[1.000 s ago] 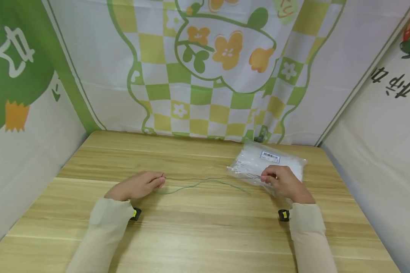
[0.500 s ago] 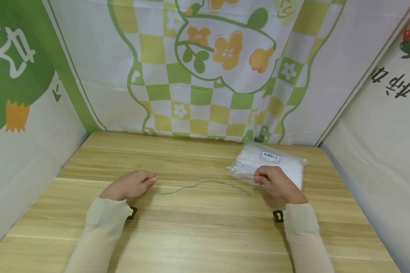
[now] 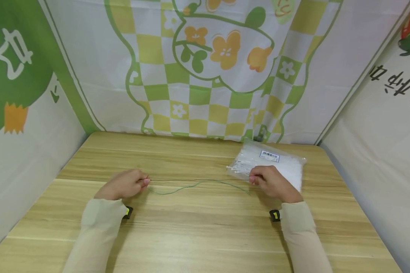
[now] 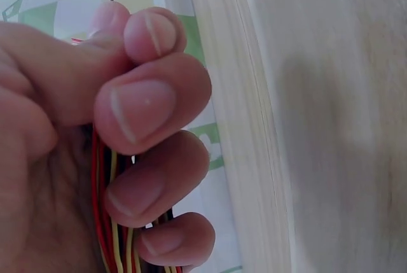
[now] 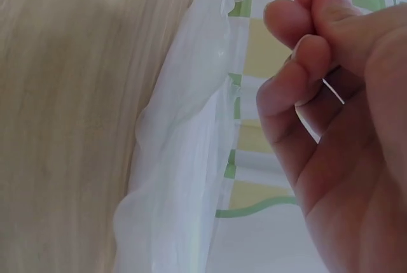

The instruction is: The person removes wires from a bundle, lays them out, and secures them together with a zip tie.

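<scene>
A thin dark wire (image 3: 174, 180) is stretched nearly straight between my two hands above the table. At its left end, my left hand (image 3: 124, 184) pinches it between thumb and fingertips. Its other fingers curl round a bundle of red, yellow and black wires (image 4: 114, 222), seen in the left wrist view. My right hand (image 5: 343, 95) pinches the dark wire's other end between thumb and index finger. Just nearer than this wire, a wavy green wire (image 3: 182, 188) lies on the tabletop, its left end close by the left hand.
Behind the right hand lies a clear plastic bag (image 3: 246, 155) of white cable ties with a barcode label (image 3: 270, 155). The wooden table (image 3: 191, 235) is bounded by printed fabric walls at the back and both sides.
Both hands have shifted left with the dark wire held between them; the right hand has come off the middle of the bag toward its left part. The green wire stays in place.
</scene>
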`<act>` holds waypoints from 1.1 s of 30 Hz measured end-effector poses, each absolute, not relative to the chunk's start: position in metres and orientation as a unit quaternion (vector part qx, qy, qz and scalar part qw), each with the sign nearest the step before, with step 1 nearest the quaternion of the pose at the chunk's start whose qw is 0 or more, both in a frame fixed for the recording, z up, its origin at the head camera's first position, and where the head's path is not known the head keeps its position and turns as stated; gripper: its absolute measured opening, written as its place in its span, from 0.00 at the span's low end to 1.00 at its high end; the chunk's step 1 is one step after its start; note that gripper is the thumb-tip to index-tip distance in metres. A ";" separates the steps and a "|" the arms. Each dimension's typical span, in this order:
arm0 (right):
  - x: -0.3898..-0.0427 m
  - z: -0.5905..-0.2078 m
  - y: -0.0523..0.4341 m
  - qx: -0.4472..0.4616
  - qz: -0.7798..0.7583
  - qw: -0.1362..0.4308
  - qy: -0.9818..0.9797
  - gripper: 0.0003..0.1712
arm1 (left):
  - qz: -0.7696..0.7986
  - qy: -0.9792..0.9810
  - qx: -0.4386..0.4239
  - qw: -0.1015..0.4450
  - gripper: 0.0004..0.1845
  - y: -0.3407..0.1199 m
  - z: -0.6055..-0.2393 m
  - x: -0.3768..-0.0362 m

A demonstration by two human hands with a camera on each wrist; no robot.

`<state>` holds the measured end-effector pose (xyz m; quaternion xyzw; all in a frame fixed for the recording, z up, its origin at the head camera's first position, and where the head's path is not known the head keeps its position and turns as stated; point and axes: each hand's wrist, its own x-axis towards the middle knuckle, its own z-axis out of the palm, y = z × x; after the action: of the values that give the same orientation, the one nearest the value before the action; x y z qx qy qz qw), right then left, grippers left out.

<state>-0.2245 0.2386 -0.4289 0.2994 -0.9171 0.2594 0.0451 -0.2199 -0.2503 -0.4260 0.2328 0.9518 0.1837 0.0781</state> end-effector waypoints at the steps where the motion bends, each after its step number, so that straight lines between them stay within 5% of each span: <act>1: -0.224 -0.429 0.239 0.298 0.260 0.045 -0.917 0.14 | 0.180 0.953 0.233 0.076 0.22 -0.250 -0.426 -0.220; 23: -0.230 -0.439 0.238 0.255 0.250 -0.001 -0.934 0.11 | 0.149 0.963 0.206 0.095 0.19 -0.239 -0.425 -0.214; 33: -0.228 -0.439 0.228 0.252 0.241 -0.023 -0.937 0.08 | 0.189 0.953 0.164 0.172 0.17 -0.238 -0.424 -0.213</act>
<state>-0.2285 0.2279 -0.4394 0.2518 -0.9370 0.2412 -0.0229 -0.2132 -0.2382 -0.4244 0.1644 0.9528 0.1889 0.1715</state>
